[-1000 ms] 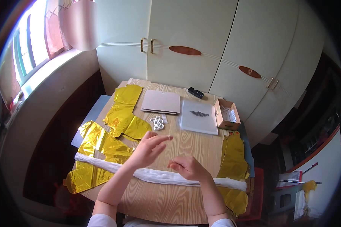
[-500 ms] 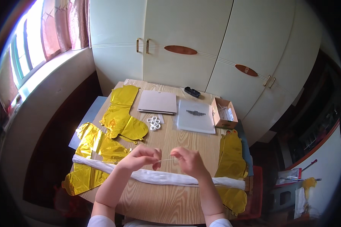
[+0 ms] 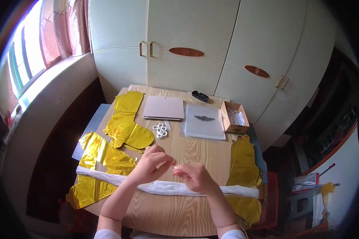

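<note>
I have the right hand (image 3: 195,176) pinching a thin white strand (image 3: 175,167) beside the curled left hand (image 3: 152,165), whose hold I can't tell, above a long, silky white bundle (image 3: 163,187) crossing crinkled gold foil (image 3: 116,157).

We see a white left sleeve (image 3: 107,234) well below the left hand (image 3: 150,165) and a matching right sleeve (image 3: 233,234) well below the right hand (image 3: 195,178); both stop far short of the wrists (image 3: 135,180), leaving the forearms (image 3: 117,201) bare.

Above a white fibre hank (image 3: 169,187) lying across gold foil balloons (image 3: 92,191) and a wood-grain table (image 3: 167,217), the right hand (image 3: 196,178) pinches a thin white strand (image 3: 175,167), fingertips just beside the left hand (image 3: 150,165).
</note>
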Demonstrator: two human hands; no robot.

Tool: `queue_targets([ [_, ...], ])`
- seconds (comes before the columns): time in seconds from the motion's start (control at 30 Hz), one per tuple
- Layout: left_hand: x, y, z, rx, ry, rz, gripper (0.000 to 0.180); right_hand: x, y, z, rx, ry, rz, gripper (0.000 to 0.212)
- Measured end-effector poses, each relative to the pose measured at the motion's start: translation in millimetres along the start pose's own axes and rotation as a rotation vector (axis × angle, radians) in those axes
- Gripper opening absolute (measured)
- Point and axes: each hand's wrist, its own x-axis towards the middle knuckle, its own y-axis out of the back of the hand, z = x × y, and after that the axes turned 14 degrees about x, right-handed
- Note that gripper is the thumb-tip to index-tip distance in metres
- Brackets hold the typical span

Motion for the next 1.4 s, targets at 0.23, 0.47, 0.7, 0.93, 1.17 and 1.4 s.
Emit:
queue_targets([
  [0.23, 4.0, -2.7, 7.0, -0.616, 0.208, 0.123, 0.006, -4.0, -6.8, 15.1, -0.089, -0.061, -0.026, 0.006],
  [0.47, -3.8, -11.8, -6.8, -1.121, 0.105, 0.030, 0.010, -2.5, -7.2, 24.9, -0.121, -0.049, 0.004, 0.008],
  [0.7, -11.6, -3.1, -11.7, -1.486, 0.186, -0.267, 0.017, 0.3, -2.1, 21.9, -0.098, -0.116, 0.108, 0.007],
  [0.93, -7.4, 0.6, -7.4, -0.804, 0.241, -0.309, 0.018, 3.2, 2.3, 4.6, 0.022, -0.112, 0.134, 0.007],
  [1.17, 0.9, -0.7, -2.1, -0.157, 0.075, -0.073, 0.012, 3.4, -1.7, 5.5, -0.066, -0.026, 0.012, 0.003],
  [1.4, 1.2, -4.7, 0.5, -0.311, 0.170, 0.086, 0.011, -2.3, -4.3, 18.5, -0.122, 0.011, -0.029, 0.004],
])
